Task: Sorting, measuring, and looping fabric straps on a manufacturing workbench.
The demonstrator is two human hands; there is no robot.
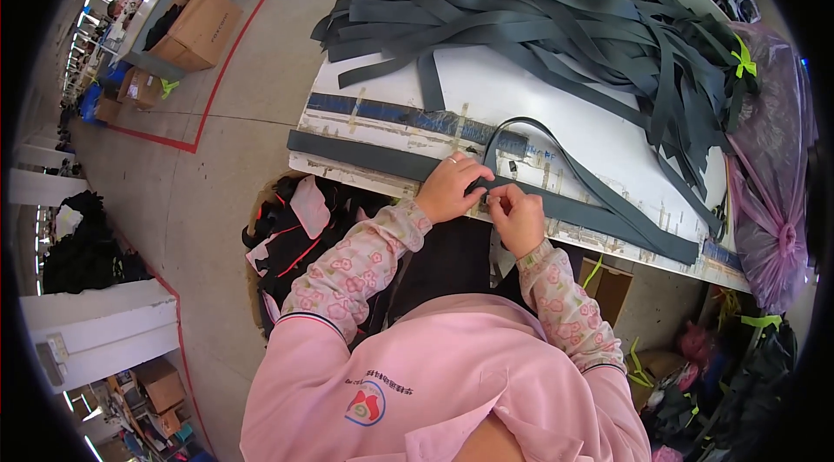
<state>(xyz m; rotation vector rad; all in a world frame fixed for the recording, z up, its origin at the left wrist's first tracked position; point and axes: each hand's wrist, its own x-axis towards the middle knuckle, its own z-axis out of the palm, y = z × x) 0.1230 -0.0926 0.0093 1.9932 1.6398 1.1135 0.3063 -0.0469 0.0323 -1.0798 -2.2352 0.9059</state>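
Note:
A long dark grey flat strap (360, 151) lies along the near edge of the white table (486, 84). Part of it rises in a loop beyond my hands and runs back down to the right. My left hand (450, 189), with a ring on one finger, is closed in a pinch on the strap near its middle. Close beside it, my right hand (519, 221) pinches the strap too, thumb and fingers together. Their fingertips nearly meet and hide the exact spot they grip. Farther back lies a big heap of similar dark grey straps (495, 15), some ends hanging toward me.
Worn tape and a dark marked strip (391, 115) run along the tabletop. A pink translucent plastic bag (769, 201) hangs at the table's right end. Below the left edge sits a box of black and pink fabric pieces (304, 219). Cardboard boxes (198, 23) stand at far left.

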